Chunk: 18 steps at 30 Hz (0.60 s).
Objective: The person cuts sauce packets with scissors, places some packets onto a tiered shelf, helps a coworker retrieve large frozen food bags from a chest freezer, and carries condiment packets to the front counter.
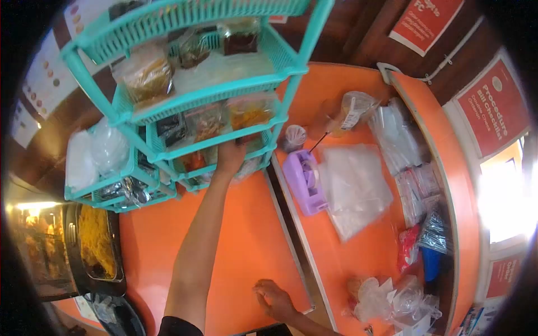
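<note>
One arm reaches up from the bottom of the view to a teal plastic rack [216, 85]. At its end my left hand [231, 157] is inside a lower tier, its fingers hidden among plastic packets. Above that hand lie a packet with yellow-orange contents [250, 114] and a packet with reddish-brown contents [206, 122]. Over the orange counter [241, 224], near its right edge, is my right hand [274, 299], empty, with its fingers apart and slightly curled.
A purple tape dispenser [305, 182] stands beside clear plastic bags [358, 187] on the right-hand counter. Crumpled plastic [406, 302] lies nearer the front. At the left are a tray of yellow food [98, 243] and a smaller teal basket [120, 187].
</note>
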Tool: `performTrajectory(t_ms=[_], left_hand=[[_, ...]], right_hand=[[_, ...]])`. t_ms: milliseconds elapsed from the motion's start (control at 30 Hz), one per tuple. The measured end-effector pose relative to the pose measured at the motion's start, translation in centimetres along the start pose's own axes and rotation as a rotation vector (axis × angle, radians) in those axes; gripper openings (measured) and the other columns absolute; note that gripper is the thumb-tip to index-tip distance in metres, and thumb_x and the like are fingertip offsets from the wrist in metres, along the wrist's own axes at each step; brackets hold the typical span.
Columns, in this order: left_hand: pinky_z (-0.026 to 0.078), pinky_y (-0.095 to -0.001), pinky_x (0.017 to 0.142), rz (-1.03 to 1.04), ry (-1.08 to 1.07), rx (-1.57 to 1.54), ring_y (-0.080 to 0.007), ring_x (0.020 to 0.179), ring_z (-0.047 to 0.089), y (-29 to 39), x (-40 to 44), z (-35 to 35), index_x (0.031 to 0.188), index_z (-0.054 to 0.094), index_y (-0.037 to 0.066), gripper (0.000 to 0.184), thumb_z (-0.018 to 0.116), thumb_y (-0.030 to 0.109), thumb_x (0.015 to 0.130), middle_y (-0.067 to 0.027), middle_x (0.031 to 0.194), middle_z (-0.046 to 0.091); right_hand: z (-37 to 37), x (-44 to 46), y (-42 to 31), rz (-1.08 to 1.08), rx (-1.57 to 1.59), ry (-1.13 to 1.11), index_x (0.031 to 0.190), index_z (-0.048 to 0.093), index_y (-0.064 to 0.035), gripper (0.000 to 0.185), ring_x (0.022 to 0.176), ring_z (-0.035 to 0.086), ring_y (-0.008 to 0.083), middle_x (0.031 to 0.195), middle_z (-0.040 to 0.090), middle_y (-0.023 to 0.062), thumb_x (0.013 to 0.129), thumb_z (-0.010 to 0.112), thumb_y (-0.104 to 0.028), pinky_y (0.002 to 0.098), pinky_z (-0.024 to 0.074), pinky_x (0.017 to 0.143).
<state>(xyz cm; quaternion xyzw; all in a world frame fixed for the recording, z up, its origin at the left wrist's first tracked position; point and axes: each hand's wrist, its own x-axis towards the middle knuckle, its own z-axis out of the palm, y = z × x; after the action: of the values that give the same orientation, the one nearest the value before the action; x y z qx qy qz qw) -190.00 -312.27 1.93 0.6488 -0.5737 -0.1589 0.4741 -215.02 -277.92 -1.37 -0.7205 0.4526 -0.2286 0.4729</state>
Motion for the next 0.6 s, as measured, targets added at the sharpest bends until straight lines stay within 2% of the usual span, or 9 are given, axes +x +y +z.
performTrajectory(t_ms=[100, 167, 233, 367, 433, 467, 500, 567, 600], left_hand=[[0.051, -0.0480, 0.084, 0.055, 0.077, 0.133, -0.0456, 0.100, 0.065, -0.4, -0.2, 0.4, 0.111, 0.066, -0.002, 0.025, 0.054, 0.012, 0.095, -0.0294, 0.108, 0.066], [0.050, -0.0486, 0.086, -0.056, 0.016, 0.000, -0.0462, 0.102, 0.063, 2.7, -1.0, -1.0, 0.110, 0.065, -0.002, 0.024, 0.053, 0.010, 0.094, -0.0301, 0.105, 0.065], [0.048, -0.0494, 0.090, -0.040, -0.084, 0.027, -0.0471, 0.105, 0.061, 1.1, -0.7, -0.5, 0.113, 0.062, -0.003, 0.025, 0.053, 0.008, 0.092, -0.0278, 0.103, 0.065], [0.045, -0.0502, 0.095, 0.070, -0.143, 0.084, -0.0471, 0.111, 0.058, 0.8, -0.2, -0.8, 0.116, 0.060, -0.003, 0.028, 0.054, 0.006, 0.091, -0.0259, 0.106, 0.065], [0.039, -0.0488, 0.107, 0.122, -0.242, 0.051, -0.0461, 0.128, 0.049, 1.3, -0.5, -1.4, 0.134, 0.051, -0.002, 0.044, 0.055, 0.008, 0.091, -0.0274, 0.131, 0.056], [0.034, -0.0472, 0.112, 0.161, -0.164, 0.047, -0.0440, 0.135, 0.041, 0.7, -1.7, -1.0, 0.141, 0.042, -0.001, 0.053, 0.056, 0.009, 0.092, -0.0274, 0.142, 0.046], [0.029, -0.0456, 0.117, 0.199, -0.089, 0.045, -0.0420, 0.143, 0.034, 0.2, -3.9, -0.7, 0.149, 0.034, -0.001, 0.062, 0.056, 0.010, 0.092, -0.0273, 0.152, 0.037], [0.021, -0.0443, 0.122, 0.354, -0.071, -0.087, -0.0398, 0.148, 0.024, 4.9, -10.3, -3.0, 0.156, 0.017, 0.001, 0.077, 0.059, 0.013, 0.092, -0.0260, 0.160, 0.024], [0.024, -0.0440, 0.121, 0.252, -0.175, -0.100, -0.0374, 0.148, 0.028, 5.2, -15.0, -4.0, 0.154, 0.026, 0.001, 0.071, 0.060, 0.012, 0.092, -0.0235, 0.159, 0.028]], right_hand=[[0.5, -1.7, 0.0, -0.025, 0.029, -0.067, 0.115, 0.060, -0.0065, 0.023, 0.101, 0.066, 0.0275, 0.122, 0.059, 0.0136, 0.093, 0.065, -0.007, 0.0357, 0.0553, 0.082], [0.6, -2.2, -0.3, -0.067, 0.043, -0.084, 0.117, 0.060, -0.0069, 0.023, 0.101, 0.066, 0.0268, 0.123, 0.059, 0.0132, 0.094, 0.064, -0.010, 0.0359, 0.0554, 0.082], [0.1, -2.5, -0.8, 0.063, 0.104, -0.198, 0.124, 0.055, -0.0058, 0.027, 0.120, 0.057, 0.0340, 0.129, 0.055, 0.0155, 0.100, 0.053, -0.019, 0.0446, 0.0523, 0.093], [-0.8, -2.3, -0.9, -0.071, 0.035, -0.164, 0.122, 0.057, -0.0070, 0.026, 0.102, 0.065, 0.0300, 0.126, 0.058, 0.0131, 0.097, 0.062, -0.014, 0.0390, 0.0557, 0.083], [-1.5, -2.3, -2.0, -0.105, 0.034, -0.136, 0.119, 0.057, -0.0054, 0.022, 0.097, 0.066, 0.0301, 0.120, 0.061, 0.0141, 0.099, 0.059, -0.015, 0.0397, 0.0553, 0.078], [-1.9, -2.7, -2.3, -0.129, 0.028, -0.132, 0.119, 0.057, -0.0054, 0.022, 0.097, 0.066, 0.0301, 0.120, 0.061, 0.0141, 0.099, 0.059, -0.015, 0.0397, 0.0553, 0.078], [-2.2, -3.5, -2.4, -0.116, -0.005, -0.124, 0.122, 0.059, -0.0057, 0.027, 0.106, 0.064, 0.0331, 0.126, 0.060, 0.0151, 0.099, 0.057, -0.020, 0.0406, 0.0538, 0.088], [-2.2, -4.9, -2.3, -0.136, -0.035, -0.118, 0.125, 0.061, -0.0060, 0.033, 0.115, 0.062, 0.0361, 0.133, 0.060, 0.0161, 0.099, 0.054, -0.025, 0.0414, 0.0523, 0.097], [-2.0, -5.2, -1.7, -0.151, -0.086, -0.152, 0.128, 0.059, -0.0046, 0.035, 0.116, 0.061, 0.0375, 0.133, 0.059, 0.0173, 0.099, 0.052, -0.021, 0.0402, 0.0518, 0.097]])
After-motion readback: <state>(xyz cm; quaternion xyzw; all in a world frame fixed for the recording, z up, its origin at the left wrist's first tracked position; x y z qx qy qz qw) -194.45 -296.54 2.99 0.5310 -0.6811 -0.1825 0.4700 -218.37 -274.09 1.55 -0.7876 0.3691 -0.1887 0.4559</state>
